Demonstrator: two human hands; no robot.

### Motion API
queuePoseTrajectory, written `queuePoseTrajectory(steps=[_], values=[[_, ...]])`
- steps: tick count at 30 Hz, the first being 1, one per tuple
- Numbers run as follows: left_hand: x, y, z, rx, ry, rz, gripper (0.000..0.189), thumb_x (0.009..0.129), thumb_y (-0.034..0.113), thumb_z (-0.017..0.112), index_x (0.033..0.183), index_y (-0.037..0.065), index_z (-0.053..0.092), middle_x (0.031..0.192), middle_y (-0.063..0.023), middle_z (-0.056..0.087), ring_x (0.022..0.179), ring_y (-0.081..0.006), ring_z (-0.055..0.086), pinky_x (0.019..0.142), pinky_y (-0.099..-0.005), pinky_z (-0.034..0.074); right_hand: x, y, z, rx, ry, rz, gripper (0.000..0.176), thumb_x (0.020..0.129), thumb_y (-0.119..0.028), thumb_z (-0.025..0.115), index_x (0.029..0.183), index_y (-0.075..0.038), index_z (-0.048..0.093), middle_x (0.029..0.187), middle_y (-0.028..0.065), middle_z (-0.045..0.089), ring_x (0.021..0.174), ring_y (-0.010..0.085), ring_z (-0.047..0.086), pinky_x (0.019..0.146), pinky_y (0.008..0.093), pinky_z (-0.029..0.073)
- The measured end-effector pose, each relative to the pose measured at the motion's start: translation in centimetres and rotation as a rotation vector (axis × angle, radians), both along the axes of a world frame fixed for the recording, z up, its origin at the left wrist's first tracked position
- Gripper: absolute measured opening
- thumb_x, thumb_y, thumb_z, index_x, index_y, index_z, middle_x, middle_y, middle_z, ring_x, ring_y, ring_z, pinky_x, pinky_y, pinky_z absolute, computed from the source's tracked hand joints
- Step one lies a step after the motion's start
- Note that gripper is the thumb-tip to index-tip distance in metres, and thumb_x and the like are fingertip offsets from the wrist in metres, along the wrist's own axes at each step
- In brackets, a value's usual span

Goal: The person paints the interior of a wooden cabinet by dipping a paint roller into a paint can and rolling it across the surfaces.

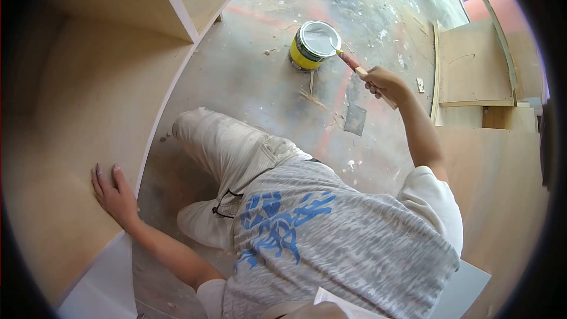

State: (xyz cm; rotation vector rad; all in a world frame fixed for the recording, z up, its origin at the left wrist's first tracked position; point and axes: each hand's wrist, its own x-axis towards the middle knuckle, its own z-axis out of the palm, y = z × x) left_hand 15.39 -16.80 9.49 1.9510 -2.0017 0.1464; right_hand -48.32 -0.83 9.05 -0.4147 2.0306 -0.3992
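Note:
My right hand is closed around the wooden handle of a paintbrush, which has a reddish, paint-stained section. The brush's far end reaches the rim of an open paint can with a yellow and dark label, standing on the floor. White paint shows inside the can. On the left, my left hand lies flat on the pale wood panel of a cabinet, fingers spread, holding nothing.
The concrete floor is spotted with paint, faint red lines and wood scraps. A dark square piece lies below the brush. Unfinished wooden panels stand on the right. The cabinet's white-edged frame borders my left side.

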Motion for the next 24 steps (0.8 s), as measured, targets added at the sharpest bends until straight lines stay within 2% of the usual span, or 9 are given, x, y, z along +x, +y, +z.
queuePoseTrajectory(steps=[2,5,8,12,17,20,21,24], values=[[-0.2,0.0,0.1,0.003,0.019,-0.002,0.054,0.092,0.042,0.051,0.131,0.005,0.049,0.141,-0.0165,0.042,0.128,-0.0338,0.04,0.105,-0.0435,0.031,0.1,0.1,1.4,0.002,0.029,-0.024,0.019,0.088,-0.019,0.059,0.083,-0.002,0.053,0.061,0.0009,0.049,0.048,0.0101,0.044,0.042,0.0289,0.036],[-0.5,0.4,0.4,0.021,0.022,-0.006,0.054,0.093,0.041,0.051,0.132,0.004,0.049,0.14,-0.0168,0.042,0.128,-0.0339,0.04,0.105,-0.0435,0.031,-2.0,-0.5,-3.6,-0.035,-0.067,-0.008,0.018,0.088,-0.019,0.058,0.084,-0.002,0.053,0.062,0.0006,0.049,0.048,0.0096,0.043,0.041,0.0287,0.036],[-0.1,0.3,0.3,0.007,-0.007,-0.012,0.053,0.093,0.041,0.051,0.132,0.004,0.049,0.14,-0.0172,0.043,0.128,-0.0342,0.04,0.105,-0.0436,0.031,-1.7,-1.4,-3.9,0.006,0.007,0.013,0.017,0.089,-0.019,0.057,0.085,-0.003,0.053,0.063,0.0005,0.049,0.048,0.0091,0.043,0.041,0.0277,0.035],[-0.1,0.1,0.2,-0.002,-0.002,-0.035,0.053,0.093,0.041,0.051,0.132,0.004,0.049,0.139,-0.0183,0.043,0.127,-0.0351,0.04,0.104,-0.0436,0.032,-0.2,0.1,1.2,0.014,0.046,-0.005,0.017,0.089,-0.019,0.057,0.089,-0.002,0.054,0.064,0.0007,0.049,0.047,0.0092,0.043,0.04,0.0278,0.034],[0.0,0.4,0.1,0.007,0.008,-0.031,0.053,0.093,0.04,0.051,0.131,0.004,0.049,0.14,-0.0188,0.042,0.127,-0.0354,0.04,0.104,-0.0433,0.032,-1.4,-1.4,-3.8,0.017,0.03,0.048,0.017,0.084,-0.015,0.061,0.091,0.001,0.059,0.063,0.0008,0.05,0.047,0.0097,0.045,0.04,0.027,0.035],[-0.2,0.2,0.3,0.011,0.01,-0.025,0.053,0.093,0.04,0.051,0.131,0.004,0.049,0.14,-0.0188,0.042,0.127,-0.0354,0.04,0.104,-0.0432,0.032,-0.3,-0.3,-0.6,0.049,0.175,0.163,0.022,0.081,-0.014,0.065,0.095,0.003,0.06,0.062,0.0003,0.049,0.047,0.0095,0.045,0.04,0.0269,0.036],[-0.3,0.2,0.3,0.013,0.015,-0.02,0.053,0.093,0.041,0.051,0.131,0.004,0.049,0.14,-0.0187,0.042,0.128,-0.0353,0.04,0.105,-0.0432,0.032,0.4,0.2,1.3,0.034,0.161,0.13,0.023,0.079,-0.013,0.068,0.094,0.003,0.061,0.062,0.0,0.049,0.047,0.0092,0.044,0.04,0.027,0.035],[-0.4,0.2,0.3,0.005,0.005,-0.005,0.054,0.093,0.041,0.051,0.132,0.004,0.049,0.14,-0.0185,0.042,0.128,-0.0354,0.04,0.105,-0.0429,0.031,-0.4,1.2,1.4,0.001,0.12,0.078,0.023,0.078,-0.014,0.068,0.093,0.003,0.061,0.061,-0.0004,0.048,0.047,0.0092,0.045,0.039,0.0274,0.035]])
